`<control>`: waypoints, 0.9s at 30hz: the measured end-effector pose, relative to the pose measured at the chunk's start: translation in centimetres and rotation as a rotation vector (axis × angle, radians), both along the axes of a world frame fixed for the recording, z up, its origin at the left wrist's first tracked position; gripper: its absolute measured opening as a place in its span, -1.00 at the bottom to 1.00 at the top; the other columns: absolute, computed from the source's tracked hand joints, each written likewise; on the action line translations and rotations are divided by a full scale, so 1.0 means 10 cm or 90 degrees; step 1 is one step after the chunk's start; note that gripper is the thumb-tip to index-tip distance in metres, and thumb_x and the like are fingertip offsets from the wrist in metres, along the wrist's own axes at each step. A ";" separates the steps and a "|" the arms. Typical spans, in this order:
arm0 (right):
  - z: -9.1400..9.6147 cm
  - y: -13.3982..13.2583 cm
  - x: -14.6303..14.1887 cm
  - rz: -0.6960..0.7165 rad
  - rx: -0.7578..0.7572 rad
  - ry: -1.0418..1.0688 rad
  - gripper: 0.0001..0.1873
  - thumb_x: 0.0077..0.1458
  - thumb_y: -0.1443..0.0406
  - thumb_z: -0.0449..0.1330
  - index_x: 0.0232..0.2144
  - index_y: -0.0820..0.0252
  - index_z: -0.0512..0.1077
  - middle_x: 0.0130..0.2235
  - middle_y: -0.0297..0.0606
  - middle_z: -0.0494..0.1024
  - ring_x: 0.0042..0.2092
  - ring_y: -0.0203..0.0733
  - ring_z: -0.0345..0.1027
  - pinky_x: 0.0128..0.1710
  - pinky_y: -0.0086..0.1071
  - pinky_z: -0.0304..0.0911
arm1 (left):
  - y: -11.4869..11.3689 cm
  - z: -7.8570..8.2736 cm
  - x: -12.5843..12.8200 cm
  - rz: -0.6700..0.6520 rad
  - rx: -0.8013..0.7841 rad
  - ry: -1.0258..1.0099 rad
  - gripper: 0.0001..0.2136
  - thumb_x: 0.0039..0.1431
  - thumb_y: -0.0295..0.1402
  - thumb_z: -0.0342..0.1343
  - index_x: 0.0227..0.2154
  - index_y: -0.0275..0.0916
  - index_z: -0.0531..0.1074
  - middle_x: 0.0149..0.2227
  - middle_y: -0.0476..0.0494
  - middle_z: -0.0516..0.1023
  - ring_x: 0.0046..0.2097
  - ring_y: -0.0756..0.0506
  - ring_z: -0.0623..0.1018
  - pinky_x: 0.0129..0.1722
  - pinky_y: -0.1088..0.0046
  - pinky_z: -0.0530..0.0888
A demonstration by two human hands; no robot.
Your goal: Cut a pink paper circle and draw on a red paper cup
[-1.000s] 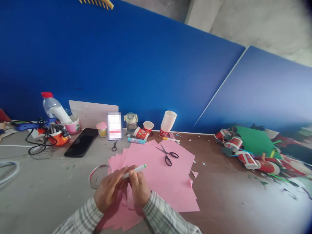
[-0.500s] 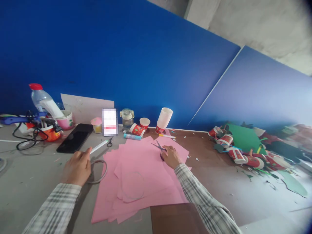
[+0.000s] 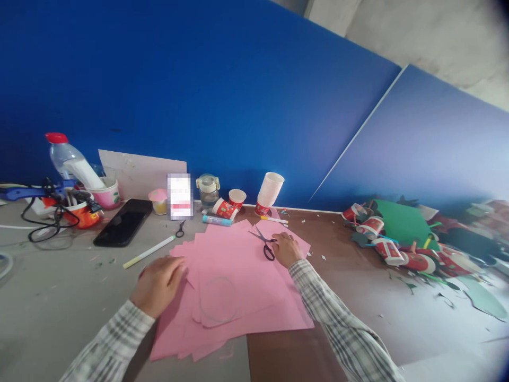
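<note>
A stack of pink paper lies before me, with a circle drawn in pencil on the top sheet. My left hand is over the stack's left edge, fingers bent and together; whatever may be in them is hidden. The grey ring seen earlier at this spot is covered. Left of the stack a white marker rests on the table. Dark-handled scissors lie on the paper with blades apart. My right hand rests just right of their handles, fingers loosely apart and holding nothing.
Behind the paper are a glue stick, stacked paper cups and a lidded jar. A black phone and a cable-draped cup are at left. Decorated cups and green paper crowd the right.
My left hand has put the marker down and moved right, over where the ring lay. My right hand has shifted slightly right, off the scissors, whose handles now show fully.
</note>
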State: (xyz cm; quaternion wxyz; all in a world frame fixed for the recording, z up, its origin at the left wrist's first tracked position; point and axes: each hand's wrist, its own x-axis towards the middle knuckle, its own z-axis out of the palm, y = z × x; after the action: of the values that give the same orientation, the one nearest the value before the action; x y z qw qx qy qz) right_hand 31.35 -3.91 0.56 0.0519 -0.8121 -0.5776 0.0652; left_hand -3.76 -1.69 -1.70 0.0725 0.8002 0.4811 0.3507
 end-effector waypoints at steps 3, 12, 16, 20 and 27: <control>0.02 -0.02 0.01 0.006 -0.026 -0.002 -0.70 0.08 0.28 0.09 -0.10 0.12 0.38 -0.10 -0.05 0.45 -0.07 -0.01 0.25 -0.25 -0.33 -0.02 | -0.10 -0.02 0.17 -0.029 -0.151 0.040 -0.73 -0.08 -0.17 -0.13 -0.41 -0.09 0.42 -0.34 -0.08 0.57 -0.27 -0.13 0.50 -0.31 0.37 0.39; 0.02 -0.08 -0.05 0.043 -0.080 0.016 -0.76 0.00 0.18 0.15 -0.24 0.09 0.44 -0.19 -0.11 0.49 -0.14 0.00 0.29 -0.31 -0.31 -0.05 | -0.15 0.20 0.36 -0.037 -0.293 0.174 -0.81 -0.04 -0.23 -0.03 -0.35 -0.08 0.38 -0.32 -0.01 0.55 -0.30 -0.06 0.51 -0.32 0.46 0.39; 0.00 -0.13 -0.03 0.034 -0.091 0.021 -0.67 -0.05 0.23 0.18 -0.17 0.07 0.38 -0.17 -0.14 0.49 -0.12 0.04 0.29 -0.25 -0.29 -0.03 | -0.17 0.23 0.49 0.009 -0.322 0.288 -0.83 -0.02 -0.19 -0.03 -0.39 -0.11 0.36 -0.32 -0.06 0.48 -0.30 -0.11 0.50 -0.32 0.38 0.38; 0.00 -0.24 0.05 0.029 -0.086 0.028 -0.66 -0.06 0.29 0.14 -0.15 0.11 0.37 -0.16 -0.09 0.49 -0.09 0.10 0.29 -0.21 -0.23 0.00 | -0.18 0.25 0.63 0.065 -0.343 0.386 -0.74 -0.02 -0.13 -0.02 -0.34 -0.18 0.33 -0.30 -0.15 0.44 -0.28 -0.20 0.50 -0.31 0.27 0.37; 0.02 -0.55 0.13 0.045 -0.015 0.075 -0.60 -0.10 0.38 0.14 -0.13 0.10 0.32 -0.15 -0.18 0.48 -0.12 -0.02 0.33 -0.22 -0.36 0.08 | -0.02 0.33 0.86 0.130 -0.379 0.437 -0.52 -0.07 -0.02 0.04 -0.21 -0.31 0.25 -0.22 -0.32 0.42 -0.18 -0.30 0.46 -0.27 0.19 0.37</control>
State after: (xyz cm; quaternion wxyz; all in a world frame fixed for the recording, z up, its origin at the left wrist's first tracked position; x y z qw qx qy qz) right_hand 32.67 -9.38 0.72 0.0740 -0.7863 -0.6012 0.1219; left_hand 4.82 -1.91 1.65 0.1005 0.7630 0.6332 -0.0821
